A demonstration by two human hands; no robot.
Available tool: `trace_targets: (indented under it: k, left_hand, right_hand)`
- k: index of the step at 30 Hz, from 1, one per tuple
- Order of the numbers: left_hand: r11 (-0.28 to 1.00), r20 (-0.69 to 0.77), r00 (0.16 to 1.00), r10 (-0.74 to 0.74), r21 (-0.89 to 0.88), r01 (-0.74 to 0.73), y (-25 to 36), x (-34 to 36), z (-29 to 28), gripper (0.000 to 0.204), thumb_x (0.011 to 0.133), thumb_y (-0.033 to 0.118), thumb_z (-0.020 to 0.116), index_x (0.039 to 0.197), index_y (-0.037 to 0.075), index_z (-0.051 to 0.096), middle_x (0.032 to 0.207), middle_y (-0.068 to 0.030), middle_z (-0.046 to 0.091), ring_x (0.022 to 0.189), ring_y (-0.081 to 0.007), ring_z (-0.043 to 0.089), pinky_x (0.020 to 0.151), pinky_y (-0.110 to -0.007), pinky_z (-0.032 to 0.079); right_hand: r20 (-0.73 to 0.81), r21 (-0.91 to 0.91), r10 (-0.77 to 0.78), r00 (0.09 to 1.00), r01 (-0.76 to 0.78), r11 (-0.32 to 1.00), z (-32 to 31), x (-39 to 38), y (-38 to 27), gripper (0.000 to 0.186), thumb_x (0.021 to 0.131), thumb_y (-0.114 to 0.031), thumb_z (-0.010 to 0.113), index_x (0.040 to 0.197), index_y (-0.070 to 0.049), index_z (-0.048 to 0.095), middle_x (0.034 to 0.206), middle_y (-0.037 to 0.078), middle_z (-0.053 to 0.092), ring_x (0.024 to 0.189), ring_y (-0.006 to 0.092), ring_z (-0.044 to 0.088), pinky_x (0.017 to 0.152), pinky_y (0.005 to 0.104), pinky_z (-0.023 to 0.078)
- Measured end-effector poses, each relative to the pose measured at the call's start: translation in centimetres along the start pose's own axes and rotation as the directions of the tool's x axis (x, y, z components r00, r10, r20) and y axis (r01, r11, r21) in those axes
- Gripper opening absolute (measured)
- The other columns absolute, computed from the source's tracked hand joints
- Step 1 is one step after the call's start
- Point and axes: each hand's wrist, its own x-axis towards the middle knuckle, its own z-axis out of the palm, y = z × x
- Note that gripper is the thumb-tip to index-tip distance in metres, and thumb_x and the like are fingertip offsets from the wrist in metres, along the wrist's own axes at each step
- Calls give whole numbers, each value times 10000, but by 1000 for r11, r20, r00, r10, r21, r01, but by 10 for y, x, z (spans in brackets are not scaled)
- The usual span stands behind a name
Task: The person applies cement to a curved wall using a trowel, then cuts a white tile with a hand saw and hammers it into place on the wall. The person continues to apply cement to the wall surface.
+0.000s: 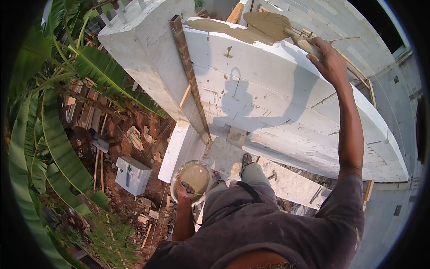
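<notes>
My right hand (329, 58) is closed round the handle of a trowel (268, 25), its arm stretched far forward. The trowel's broad blade, coated in grey mortar, lies at the top edge of a white block wall (268, 85). Wet mortar (215, 27) is spread along that top edge, left of the blade. Low at my left side, my left hand (186, 190) grips the rim of a bucket (173, 172), its fingers curled over the edge. Grey mortar (195, 176) shows inside the bucket.
A long board (190, 74) leans upright by a white column (143, 49). My feet stand on a narrow plank platform (291, 181) bearing a hammer (273, 175). Far below left are a white box (133, 175), timber, rubble and a person (92, 139); banana leaves (62, 143) crowd that side.
</notes>
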Motion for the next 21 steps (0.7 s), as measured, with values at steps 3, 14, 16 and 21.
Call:
trace_targets:
  k: [3, 14, 16, 21]
  left_hand:
    - [1000, 48, 999, 12, 23, -14, 5, -11, 11, 534, 904, 589, 598, 605, 243, 322, 475, 63, 244, 362, -123, 212, 383, -307, 177]
    - [991, 273, 954, 123, 13, -131, 5, -93, 103, 488, 949, 603, 557, 698, 202, 440, 510, 57, 258, 390, -105, 219, 410, -285, 169]
    - [982, 376, 910, 173, 6, -189, 7, -122, 129, 482, 959, 604, 543, 724, 193, 452, 526, 64, 277, 397, -95, 234, 411, -270, 183]
    - [954, 562, 782, 269, -41, -298, 2, -203, 192, 542, 945, 664, 523, 817, 137, 491, 545, 69, 322, 404, -75, 276, 394, -227, 239]
  right_hand:
    - [-4, -44, 12, 1000, -12, 999, 2, -9, 10, 403, 861, -258, 764, 1233, -230, 611, 1143, 52, 723, 1019, 280, 697, 823, 400, 568]
    - [368, 479, -277, 888, 75, 875, 74, -120, -38, 436, 823, -164, 756, 1212, -123, 563, 1118, 105, 689, 913, 299, 713, 754, 424, 578]
    - [364, 564, -519, 773, 259, 784, 130, -152, -58, 460, 783, -184, 770, 1176, -106, 545, 1011, 91, 655, 856, 329, 690, 668, 448, 544]
    - [419, 536, -666, 618, 423, 730, 242, -190, -126, 433, 786, -116, 679, 1207, -61, 592, 1055, 147, 675, 907, 333, 700, 700, 451, 562]
